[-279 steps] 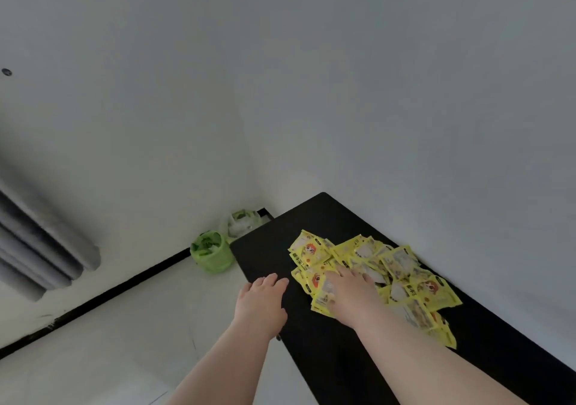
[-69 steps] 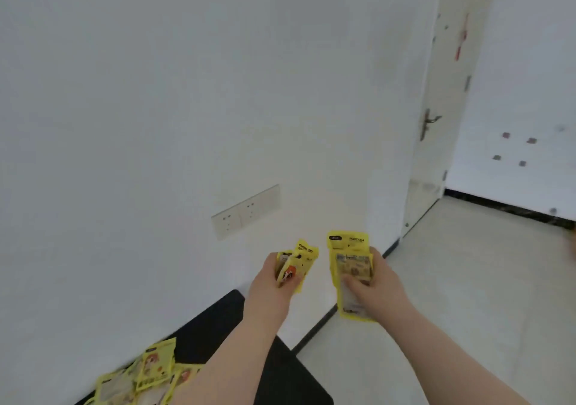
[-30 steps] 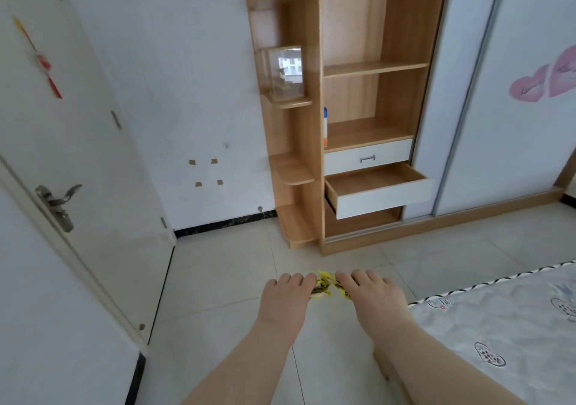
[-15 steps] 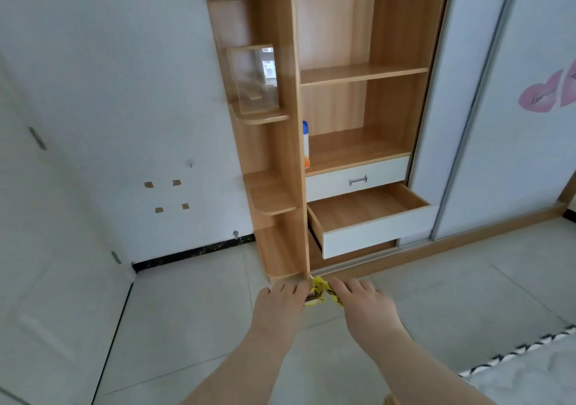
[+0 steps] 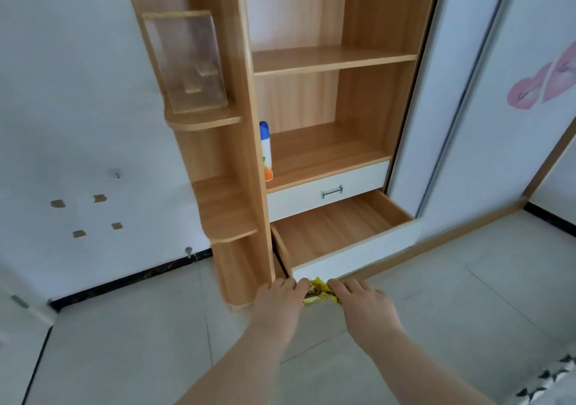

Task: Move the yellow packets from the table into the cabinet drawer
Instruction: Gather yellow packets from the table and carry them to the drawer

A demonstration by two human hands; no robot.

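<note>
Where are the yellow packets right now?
Head view, low centre: the yellow packets are held between the left hand and right hand, in front of the open drawer.

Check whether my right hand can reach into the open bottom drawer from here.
Probably yes. The drawer stands pulled out with its top uncovered, and the right hand, gripping packets, sits just in front of the drawer's front panel with nothing between.

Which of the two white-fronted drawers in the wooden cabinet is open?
The lower white-fronted drawer is open: it is pulled out, with its wooden floor showing. The upper drawer, with the metal handle, is shut flush.
</note>
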